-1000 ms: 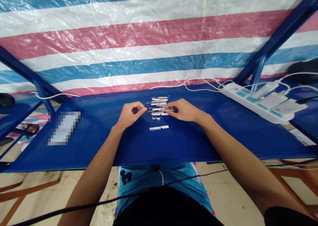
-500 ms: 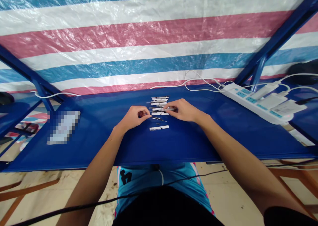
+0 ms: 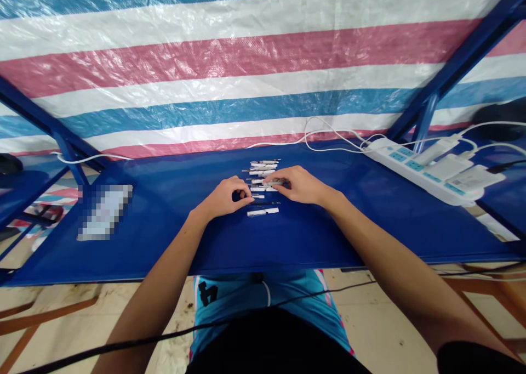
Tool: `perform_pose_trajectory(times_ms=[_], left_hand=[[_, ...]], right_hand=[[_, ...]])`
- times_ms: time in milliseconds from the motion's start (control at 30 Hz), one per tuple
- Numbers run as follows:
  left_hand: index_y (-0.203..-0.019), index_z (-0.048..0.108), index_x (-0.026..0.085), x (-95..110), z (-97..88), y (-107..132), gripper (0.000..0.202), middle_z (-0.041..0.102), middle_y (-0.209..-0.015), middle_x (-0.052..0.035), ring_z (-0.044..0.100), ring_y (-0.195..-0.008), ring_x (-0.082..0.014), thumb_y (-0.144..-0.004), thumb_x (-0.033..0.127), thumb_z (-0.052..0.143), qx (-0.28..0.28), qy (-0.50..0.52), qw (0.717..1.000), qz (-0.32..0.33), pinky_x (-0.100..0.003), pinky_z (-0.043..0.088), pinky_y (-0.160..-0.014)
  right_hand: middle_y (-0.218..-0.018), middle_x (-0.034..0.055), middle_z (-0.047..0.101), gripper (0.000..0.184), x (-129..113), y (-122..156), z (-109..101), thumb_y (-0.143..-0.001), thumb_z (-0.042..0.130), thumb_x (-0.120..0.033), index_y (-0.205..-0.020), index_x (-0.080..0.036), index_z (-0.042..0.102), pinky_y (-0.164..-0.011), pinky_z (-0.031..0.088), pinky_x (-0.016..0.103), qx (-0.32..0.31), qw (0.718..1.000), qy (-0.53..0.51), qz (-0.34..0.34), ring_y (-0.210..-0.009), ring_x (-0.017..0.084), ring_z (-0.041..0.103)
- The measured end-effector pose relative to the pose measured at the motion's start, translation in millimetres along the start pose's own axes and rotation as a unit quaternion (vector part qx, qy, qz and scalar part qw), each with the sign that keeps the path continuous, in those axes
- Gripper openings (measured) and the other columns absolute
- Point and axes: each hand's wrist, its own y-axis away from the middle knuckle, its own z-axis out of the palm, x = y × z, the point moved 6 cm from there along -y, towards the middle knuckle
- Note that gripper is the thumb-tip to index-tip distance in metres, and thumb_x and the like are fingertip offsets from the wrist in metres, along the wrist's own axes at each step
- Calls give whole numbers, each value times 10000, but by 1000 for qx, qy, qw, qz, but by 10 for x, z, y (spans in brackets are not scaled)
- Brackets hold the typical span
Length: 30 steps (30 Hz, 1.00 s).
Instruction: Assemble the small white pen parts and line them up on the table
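Observation:
A row of several small white pen-like parts [image 3: 263, 168] lies on the blue table [image 3: 172, 237], with one more white part [image 3: 263, 211] set apart nearer to me. My left hand [image 3: 225, 198] is closed in a pinch on the end of a thin dark rod [image 3: 265, 203] that lies flat on the table. My right hand [image 3: 299, 185] is closed on one white part [image 3: 269, 183] at the near end of the row.
A white power strip [image 3: 419, 171] with plugged-in chargers and white cables lies at the right. A blurred flat object [image 3: 104, 211] rests at the left. A striped tarpaulin [image 3: 246, 61] hangs behind the table, between blue frame bars. A black cable crosses my lap.
My left hand has moved down and to the right, and the thin dark rod it held tilted now lies flat on the table. My right hand has barely moved.

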Motion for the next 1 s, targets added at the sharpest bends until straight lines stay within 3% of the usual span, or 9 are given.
perform_pose_trajectory(times_ms=[267,400,567,833,1000], left_hand=[[-772,701,208,29,8,2,204,681,-732,-40,594,-744,-203,-912,341,635,-4,2,1000,17,-319,471,-735],[-777,686,210,46,22,2,196,672,-742,-41,588,-778,-212,-901,358,659,-11,4,1000,13,-330,476,-770],[-710,545,219,69,33,-3,318,617,-752,-28,553,-794,-218,-899,453,647,-15,5,1000,13,-367,480,-845],[-817,492,227,131,99,-3,432,554,-985,-63,505,-968,-264,-864,618,670,-29,-4,1000,9,-438,445,-986],[-858,475,231,119,163,-9,481,526,-1105,-82,467,-1043,-283,-811,633,736,-39,-11,999,8,-463,432,-1032]], right_hand=[[-851,59,766,123,-27,0,6,-862,645,-239,-919,-188,741,-700,427,282,-23,1000,-19,4,-739,181,662],[-787,40,724,106,-28,-2,29,-856,665,-268,-832,-184,725,-666,391,270,-40,999,-20,0,-701,158,614],[-744,20,670,139,-12,-5,53,-846,692,-310,-791,-182,696,-632,353,258,-36,999,-25,-10,-659,137,555],[-724,13,642,175,-17,-9,89,-854,698,-337,-771,-191,649,-632,347,272,-46,998,-30,-11,-654,141,534],[-734,4,648,144,-17,-6,96,-841,717,-301,-775,-190,653,-634,345,261,-45,998,-31,-17,-648,131,533]])
